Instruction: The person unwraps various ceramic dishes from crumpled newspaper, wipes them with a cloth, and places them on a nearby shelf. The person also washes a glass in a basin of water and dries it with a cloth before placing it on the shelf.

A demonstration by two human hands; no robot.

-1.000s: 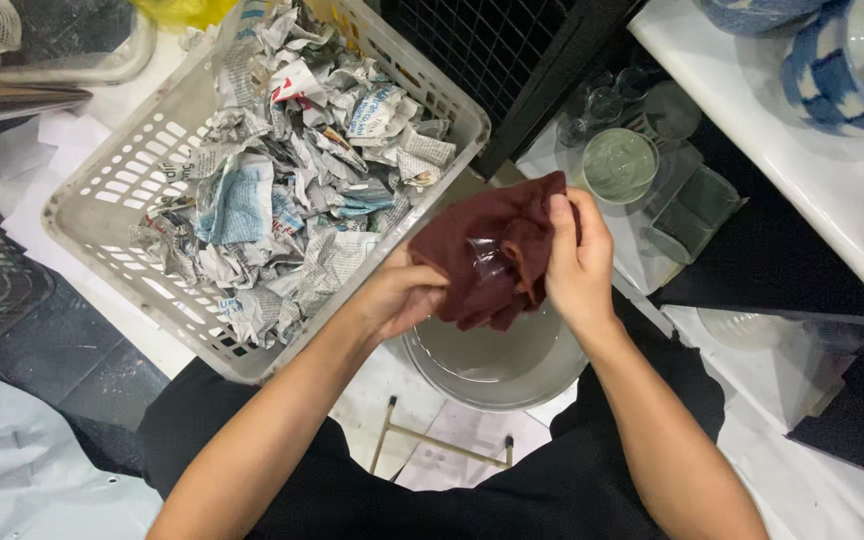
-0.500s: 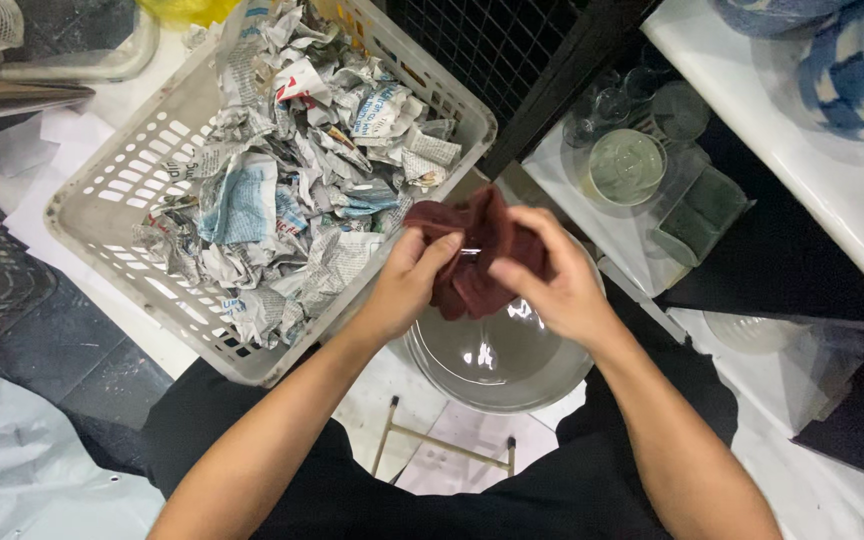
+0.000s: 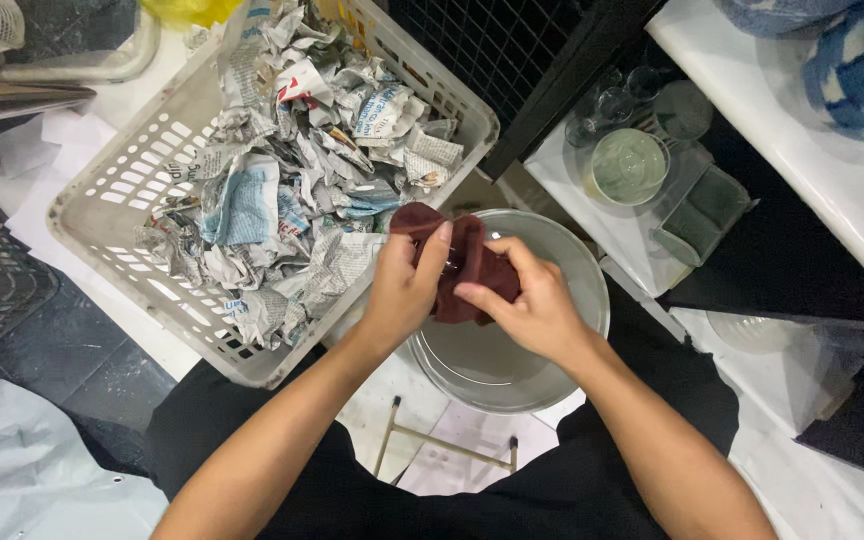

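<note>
My left hand (image 3: pixel 404 290) and my right hand (image 3: pixel 530 305) both grip a dark red cloth (image 3: pixel 465 262), bunched between the fingers. A small glass object seems wrapped inside the cloth, mostly hidden. The hands are held over a large grey bowl (image 3: pixel 542 370) that rests on my lap. My left thumb lies along the cloth's upper left edge; my right fingers pinch its lower right part.
A white plastic laundry basket (image 3: pixel 142 180) full of crumpled newspaper (image 3: pixel 292 180) stands at the left. At the upper right, a tray holds glass jars and a round lid (image 3: pixel 629 165). A blue-and-white ceramic pot (image 3: pixel 857 70) sits on a white counter. A black wire rack (image 3: pixel 492 40) is behind.
The cloth was spread over both hands higher and to the right. It is now bunched tighter, and both hands have moved down and left over the bowl.
</note>
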